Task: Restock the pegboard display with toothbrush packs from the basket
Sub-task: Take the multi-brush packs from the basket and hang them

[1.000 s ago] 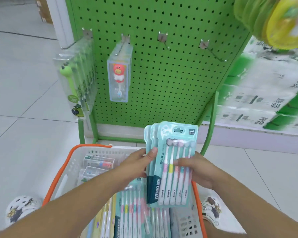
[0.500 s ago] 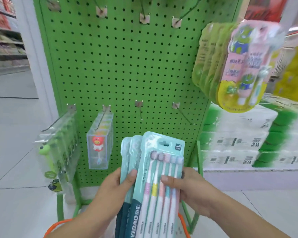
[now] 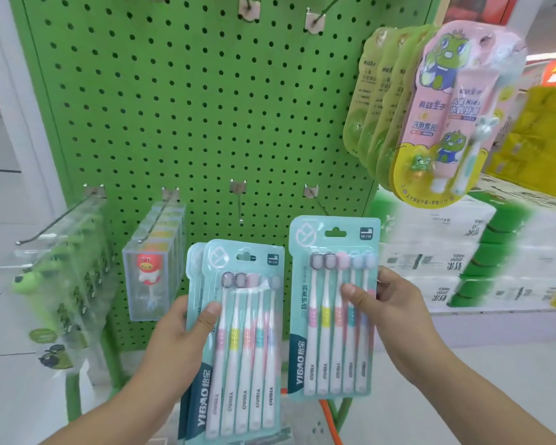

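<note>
My left hand [image 3: 177, 342] grips a stack of packs [image 3: 238, 342] whose lower ends run off the bottom edge; I can't count the ones behind the front card. My right fingers [image 3: 355, 295] cover part of the single pack [image 3: 328, 309]. Of the basket [image 3: 329, 419] only an orange sliver shows. The clear frog boxes [image 3: 61, 284] at left and stacked cartons [image 3: 463, 261] at right are smeared, their print unreadable.

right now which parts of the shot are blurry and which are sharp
Head view: the toothbrush pack in the right hand and the pegboard read sharp; the clear boxes at far left and the stacked cartons at right smear with edge blur; wide-angle bending bows the board's edges.
</note>
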